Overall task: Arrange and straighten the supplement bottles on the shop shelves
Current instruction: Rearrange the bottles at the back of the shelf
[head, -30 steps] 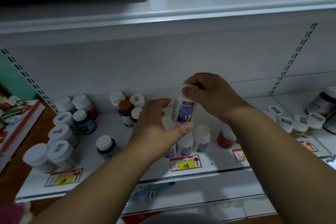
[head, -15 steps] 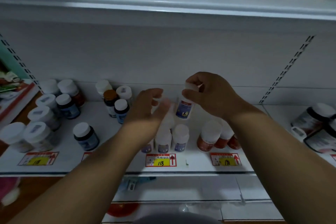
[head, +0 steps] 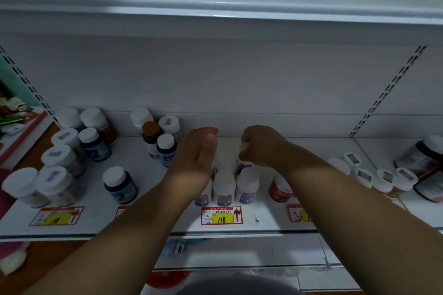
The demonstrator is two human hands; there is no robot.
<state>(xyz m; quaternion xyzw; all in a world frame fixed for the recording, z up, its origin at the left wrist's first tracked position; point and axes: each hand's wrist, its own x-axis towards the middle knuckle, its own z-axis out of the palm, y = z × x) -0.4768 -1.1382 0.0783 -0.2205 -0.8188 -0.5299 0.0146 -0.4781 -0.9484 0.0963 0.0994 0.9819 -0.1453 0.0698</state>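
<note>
A white-capped bottle (head: 244,159) is held by its cap in the right hand (head: 261,148), whose fingers (head: 248,154) are curled and clamped round the lid. It is placed in the second row of a small white group (head: 236,184), just behind the front bottles above the price tag (head: 221,215). Whether its base already rests on the shelf (head: 153,220) cannot be told, since the front bottles hide it. The left hand (head: 197,153) is held flat, with fingers straight and together, beside the group's left flank, like a guide.

The step is judged to be the seating of this bottle in its row. It is best lowered straight down, kept upright, with the label turned forward, and released only once the base is felt to rest flat. The flat left hand can be used to press the group square.

Room is tight here: neighbouring caps lie just beside the held bottle, so a tilt could topple them. Dark bottles (head: 158,143) stand near the left hand's back and could be knocked by a wide sweep. Open shelf lies between the group and the back wall, and to the left front. The front edge is close to the first row, so nothing should be pushed forward.
</note>
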